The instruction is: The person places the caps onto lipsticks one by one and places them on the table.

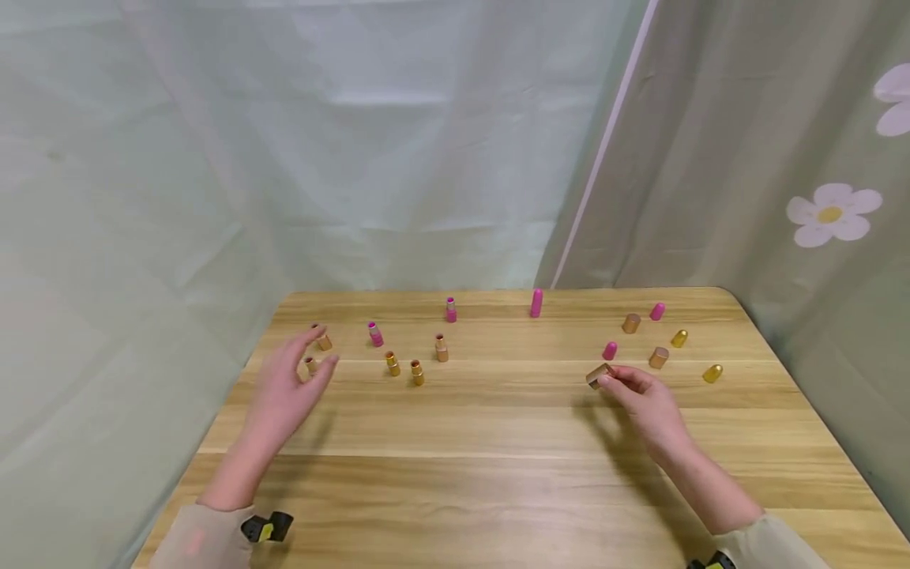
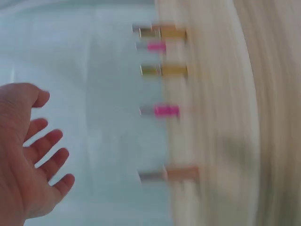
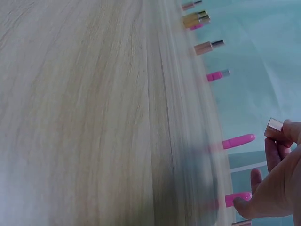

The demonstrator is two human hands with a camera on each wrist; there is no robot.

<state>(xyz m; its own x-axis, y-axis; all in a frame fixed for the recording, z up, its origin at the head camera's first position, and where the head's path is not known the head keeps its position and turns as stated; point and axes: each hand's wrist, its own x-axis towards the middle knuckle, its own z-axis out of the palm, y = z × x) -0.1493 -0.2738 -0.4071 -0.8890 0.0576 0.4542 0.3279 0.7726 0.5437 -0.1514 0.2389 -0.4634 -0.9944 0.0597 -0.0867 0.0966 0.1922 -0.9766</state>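
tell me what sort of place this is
Probably a small indoor work corner, closed off with cloth: it hangs behind and beside a wood-grain table, with flowers printed on the right. The table holds small tubes, perhaps lipsticks, and loose caps.

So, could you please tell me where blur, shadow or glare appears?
Head view: left hand softly blurred, shadow by the right hand, pale sheen on the near tabletop; left wrist view: lipstick tubes smeared, left hand sharper; right wrist view: tabletop shadowed near the right hand.
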